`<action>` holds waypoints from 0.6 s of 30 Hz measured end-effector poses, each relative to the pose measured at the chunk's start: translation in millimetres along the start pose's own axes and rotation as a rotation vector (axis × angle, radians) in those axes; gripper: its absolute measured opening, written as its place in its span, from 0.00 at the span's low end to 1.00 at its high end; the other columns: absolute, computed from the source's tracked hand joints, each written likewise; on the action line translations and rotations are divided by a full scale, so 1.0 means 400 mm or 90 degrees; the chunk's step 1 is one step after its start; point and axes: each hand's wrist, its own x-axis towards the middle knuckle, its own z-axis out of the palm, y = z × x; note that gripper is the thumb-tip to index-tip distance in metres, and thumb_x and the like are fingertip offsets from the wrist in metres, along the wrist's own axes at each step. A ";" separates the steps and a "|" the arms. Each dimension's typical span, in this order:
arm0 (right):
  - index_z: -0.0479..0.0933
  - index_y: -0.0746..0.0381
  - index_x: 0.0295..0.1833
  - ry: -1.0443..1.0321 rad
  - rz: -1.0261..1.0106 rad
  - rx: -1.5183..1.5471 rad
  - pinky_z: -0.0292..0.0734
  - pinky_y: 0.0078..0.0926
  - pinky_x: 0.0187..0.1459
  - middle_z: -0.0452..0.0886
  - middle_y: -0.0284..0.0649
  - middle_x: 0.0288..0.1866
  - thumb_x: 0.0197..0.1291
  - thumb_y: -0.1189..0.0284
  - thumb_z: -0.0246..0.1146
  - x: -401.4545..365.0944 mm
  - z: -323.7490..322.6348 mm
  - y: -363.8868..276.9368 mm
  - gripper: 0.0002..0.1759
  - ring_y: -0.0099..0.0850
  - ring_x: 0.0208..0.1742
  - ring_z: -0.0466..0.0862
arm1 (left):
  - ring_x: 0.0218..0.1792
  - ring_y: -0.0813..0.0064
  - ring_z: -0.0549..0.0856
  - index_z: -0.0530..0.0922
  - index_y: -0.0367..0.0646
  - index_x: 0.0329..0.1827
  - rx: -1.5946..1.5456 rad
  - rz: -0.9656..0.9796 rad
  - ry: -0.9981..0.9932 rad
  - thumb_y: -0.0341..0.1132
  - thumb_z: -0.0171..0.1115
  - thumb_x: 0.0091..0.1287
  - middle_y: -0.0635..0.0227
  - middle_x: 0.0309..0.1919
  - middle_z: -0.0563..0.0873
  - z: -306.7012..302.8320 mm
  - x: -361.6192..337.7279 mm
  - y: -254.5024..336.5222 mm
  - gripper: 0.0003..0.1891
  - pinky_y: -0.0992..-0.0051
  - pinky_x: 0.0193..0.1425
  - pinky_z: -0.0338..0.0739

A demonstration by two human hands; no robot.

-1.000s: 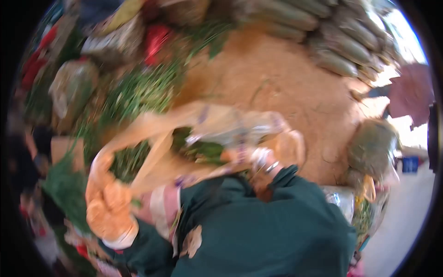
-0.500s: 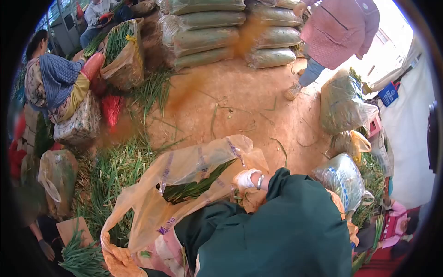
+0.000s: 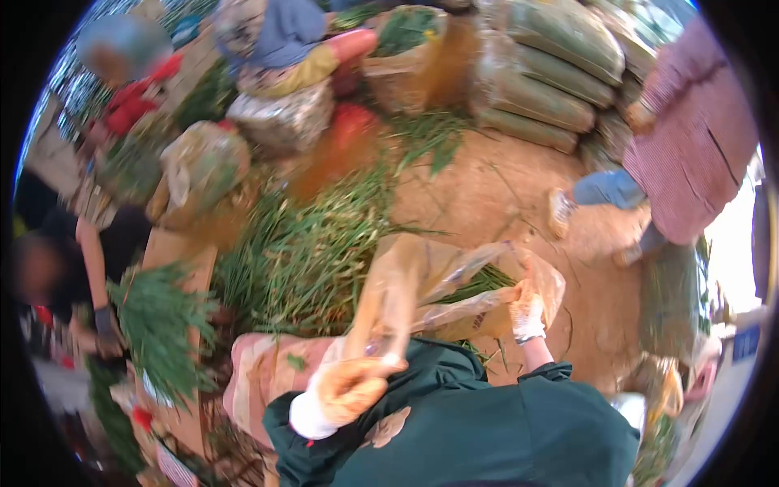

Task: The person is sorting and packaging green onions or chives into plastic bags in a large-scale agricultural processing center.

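Observation:
In the head view, my left hand (image 3: 353,390), in an orange glove with a white cuff, is closed on one gathered edge of a translucent plastic bag (image 3: 385,296). My right hand (image 3: 527,310), gloved too, grips the bag's opposite rim. Between the hands the bag's mouth gapes, and long green stalks (image 3: 485,282) show inside it. The bag's lower part is hidden behind my dark green sleeves. A wide heap of loose green stalks (image 3: 312,235) lies to the left of the bag. Close to my left forearm is a pink and white striped bundle (image 3: 258,377).
At left, a person's gloved hand (image 3: 105,323) is beside a bunch of greens (image 3: 166,325) on a board. Another person in a checked pink coat (image 3: 690,138) stands at right. Filled bags (image 3: 535,81) are stacked at the back. A tied bag (image 3: 207,166) stands beyond the heap.
My view has swung left. My left hand has come up from the lower edge, still holding the bag's edge, and the bag's mouth has narrowed. The coated person has moved nearer.

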 end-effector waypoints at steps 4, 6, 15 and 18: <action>0.70 0.64 0.56 -0.219 0.088 -0.157 0.78 0.41 0.41 0.83 0.49 0.34 0.56 0.65 0.60 0.134 0.087 0.017 0.24 0.49 0.38 0.84 | 0.25 0.87 0.74 0.78 0.43 0.58 0.383 0.057 -0.026 0.29 0.62 0.64 0.74 0.27 0.79 0.040 -0.018 0.031 0.18 0.83 0.30 0.67; 0.71 0.67 0.48 -0.353 -0.006 -0.250 0.78 0.41 0.45 0.83 0.54 0.39 0.55 0.61 0.60 0.173 0.260 0.155 0.22 0.48 0.43 0.84 | 0.23 0.81 0.75 0.79 0.42 0.56 0.496 0.201 -0.037 0.35 0.65 0.62 0.67 0.27 0.79 0.056 -0.013 0.032 0.19 0.78 0.29 0.69; 0.71 0.69 0.52 -0.364 0.016 -0.181 0.77 0.39 0.48 0.81 0.55 0.44 0.59 0.62 0.56 -0.013 0.277 0.163 0.23 0.48 0.47 0.82 | 0.22 0.90 0.74 0.80 0.39 0.54 0.099 0.125 0.118 0.28 0.58 0.66 0.75 0.27 0.81 0.046 -0.093 0.045 0.14 0.85 0.24 0.67; 0.71 0.70 0.53 -0.139 0.019 -0.106 0.76 0.38 0.49 0.80 0.55 0.45 0.60 0.62 0.54 0.039 0.144 0.121 0.23 0.48 0.48 0.81 | 0.38 0.88 0.79 0.78 0.38 0.56 0.053 0.203 0.183 0.27 0.55 0.66 0.71 0.43 0.85 0.021 -0.071 0.089 0.16 0.87 0.43 0.72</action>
